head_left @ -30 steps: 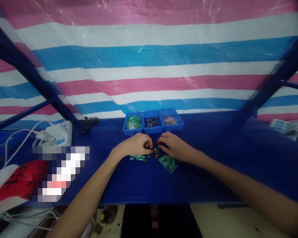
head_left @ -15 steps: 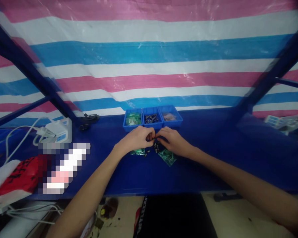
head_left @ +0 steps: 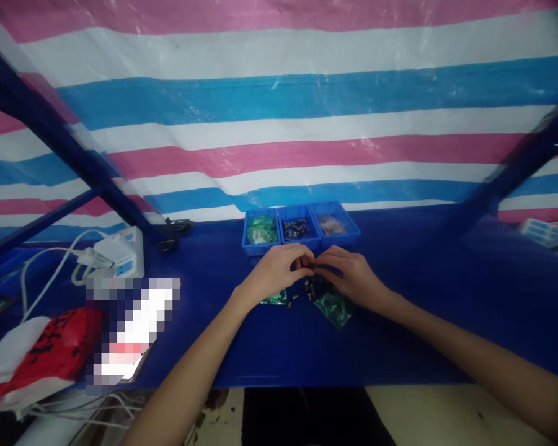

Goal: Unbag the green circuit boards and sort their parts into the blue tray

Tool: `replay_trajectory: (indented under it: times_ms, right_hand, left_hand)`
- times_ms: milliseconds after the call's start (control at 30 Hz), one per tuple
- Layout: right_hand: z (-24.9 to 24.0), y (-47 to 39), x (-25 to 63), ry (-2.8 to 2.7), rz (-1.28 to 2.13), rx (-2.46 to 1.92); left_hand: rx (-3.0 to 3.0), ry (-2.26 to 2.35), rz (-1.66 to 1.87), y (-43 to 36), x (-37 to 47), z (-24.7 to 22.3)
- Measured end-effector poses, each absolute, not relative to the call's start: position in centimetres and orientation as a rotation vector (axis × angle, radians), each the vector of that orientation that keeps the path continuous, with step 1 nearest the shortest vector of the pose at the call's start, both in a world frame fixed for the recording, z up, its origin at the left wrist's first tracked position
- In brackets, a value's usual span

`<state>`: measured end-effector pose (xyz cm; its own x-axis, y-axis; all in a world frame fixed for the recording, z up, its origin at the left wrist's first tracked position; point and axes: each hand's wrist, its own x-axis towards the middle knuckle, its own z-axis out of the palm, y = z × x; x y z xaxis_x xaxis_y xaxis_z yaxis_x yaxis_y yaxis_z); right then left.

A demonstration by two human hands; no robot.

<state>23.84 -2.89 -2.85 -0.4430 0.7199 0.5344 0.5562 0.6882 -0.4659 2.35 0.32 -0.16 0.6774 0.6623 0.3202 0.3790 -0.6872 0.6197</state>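
Your left hand and right hand meet over a blue table, thumbs and forefingers drawn in close, tip nearly to tip. The step in hand looks like fine fingertip work on something tiny; whether a piece is pinched there, and by which hand, cannot be told, as it is too small and partly hidden. Just nearer you than the fingertips lies a little cluster of dark and silvery metal pieces, with a couple of loose pieces below your left fingers. A shiny green packet lies beside and partly beneath your right fingers; another green packet shows below your left palm. From here, any move would seem to call for a light, steady pinch that leaves the loose pieces undisturbed. Beyond your fingers, three blue bins stand in a row: the left bin with green packets, the middle bin with small dark metal parts, the right bin with pale pinkish contents. Well to the left of your fingers are a white power strip and a red and white bag. A striped plastic sheet hangs behind, between dark blue posts.
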Motion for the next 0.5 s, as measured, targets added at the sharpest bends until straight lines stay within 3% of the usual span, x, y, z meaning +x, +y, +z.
replay_trajectory:
  times_ms: [500]
  right_hand:
    - [-3.11, -3.01, 23.47, -2.058, 0.290, -0.996]
  left_hand:
    - [2.408, 0.795, 0.857, -0.11, 3.24, -0.36]
